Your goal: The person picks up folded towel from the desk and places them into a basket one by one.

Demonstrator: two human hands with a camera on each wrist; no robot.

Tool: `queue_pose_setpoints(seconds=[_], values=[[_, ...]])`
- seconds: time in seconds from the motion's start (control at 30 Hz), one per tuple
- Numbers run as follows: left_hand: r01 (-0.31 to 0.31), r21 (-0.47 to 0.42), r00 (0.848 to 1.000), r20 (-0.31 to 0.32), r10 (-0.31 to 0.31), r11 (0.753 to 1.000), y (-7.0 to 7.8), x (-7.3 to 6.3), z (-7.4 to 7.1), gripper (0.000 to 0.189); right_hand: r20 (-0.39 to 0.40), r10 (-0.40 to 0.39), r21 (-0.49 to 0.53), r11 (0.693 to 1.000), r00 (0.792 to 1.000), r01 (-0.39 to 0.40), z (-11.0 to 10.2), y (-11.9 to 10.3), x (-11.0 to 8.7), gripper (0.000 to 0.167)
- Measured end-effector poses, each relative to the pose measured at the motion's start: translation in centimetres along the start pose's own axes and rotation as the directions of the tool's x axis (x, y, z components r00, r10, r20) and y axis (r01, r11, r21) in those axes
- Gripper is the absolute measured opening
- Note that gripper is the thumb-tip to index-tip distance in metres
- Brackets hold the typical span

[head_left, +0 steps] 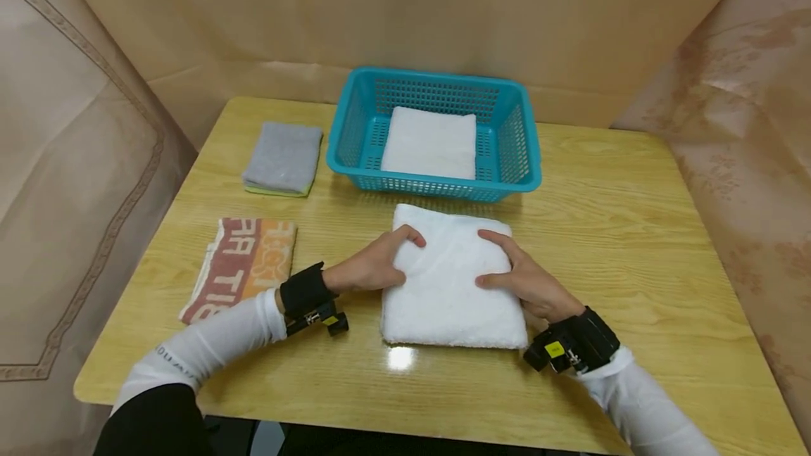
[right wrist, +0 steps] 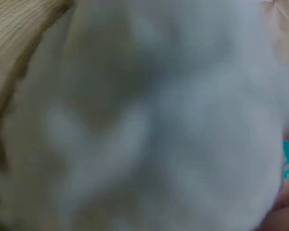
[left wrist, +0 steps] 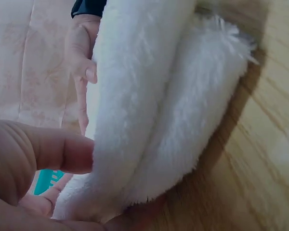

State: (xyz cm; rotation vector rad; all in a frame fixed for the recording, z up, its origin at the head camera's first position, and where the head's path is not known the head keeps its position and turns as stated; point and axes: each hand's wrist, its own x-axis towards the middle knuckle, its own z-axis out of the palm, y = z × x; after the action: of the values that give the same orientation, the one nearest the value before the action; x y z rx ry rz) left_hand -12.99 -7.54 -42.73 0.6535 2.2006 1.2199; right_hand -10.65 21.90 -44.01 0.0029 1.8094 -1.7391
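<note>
A folded white fluffy towel [head_left: 453, 287] lies in front of the basket, between both hands. My left hand [head_left: 376, 262] grips its left edge, thumb and index finger on top. In the left wrist view the thumb [left wrist: 77, 153] presses the towel's upper layer [left wrist: 135, 86], while other fingers go beneath it. At the opposite edge my right hand [head_left: 529, 280] holds the towel the same way. The right wrist view is mostly filled by blurred white towel [right wrist: 149, 120], hiding most of that hand.
Behind the towel stands a turquoise plastic basket [head_left: 531, 160] with another folded white towel [head_left: 431, 143] inside. Left of the basket is a folded grey cloth [head_left: 285, 157] with a yellow-green underside. A red and orange patterned towel [head_left: 243, 266] lies by the left forearm on the wooden table [head_left: 633, 245].
</note>
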Motion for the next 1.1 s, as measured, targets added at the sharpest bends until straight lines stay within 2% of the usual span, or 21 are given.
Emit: queue_pose_setpoints(seconds=[0.13,0.23,0.47,0.63,0.9,1.1], values=[[-0.004,-0.087,0.999,0.038,0.007,0.996,-0.3,0.0,-0.3,0.062,0.049,-0.013,0.036,0.999,0.999,0.011,0.0,0.1,0.1,0.092],[0.000,-0.145,0.999,0.045,0.007,0.989,-0.5,0.0,-0.4,0.059,0.053,-0.027,0.033,0.999,0.998,0.025,0.1,0.4,0.2,0.092],[0.035,-0.123,0.999,0.008,-0.035,0.992,-0.2,-0.2,-0.4,0.058,-0.009,-0.059,-0.097,0.994,0.998,0.058,0.1,0.6,-0.2,0.089],[0.020,-0.108,1.000,-0.008,-0.021,0.994,0.1,-0.4,-0.7,0.058,-0.032,-0.079,-0.159,0.985,0.996,0.073,0.2,0.1,-0.8,0.088],[0.021,-0.110,1.000,-0.009,-0.022,0.994,0.6,-0.9,-1.1,0.059,-0.039,-0.113,-0.195,0.975,0.993,0.103,0.6,-0.7,-1.6,0.086],[-0.015,-0.142,1.000,0.015,0.017,0.990,1.0,-1.5,-1.6,0.058,-0.033,-0.121,-0.189,0.975,0.992,0.113,0.9,-1.0,-2.0,0.086]])
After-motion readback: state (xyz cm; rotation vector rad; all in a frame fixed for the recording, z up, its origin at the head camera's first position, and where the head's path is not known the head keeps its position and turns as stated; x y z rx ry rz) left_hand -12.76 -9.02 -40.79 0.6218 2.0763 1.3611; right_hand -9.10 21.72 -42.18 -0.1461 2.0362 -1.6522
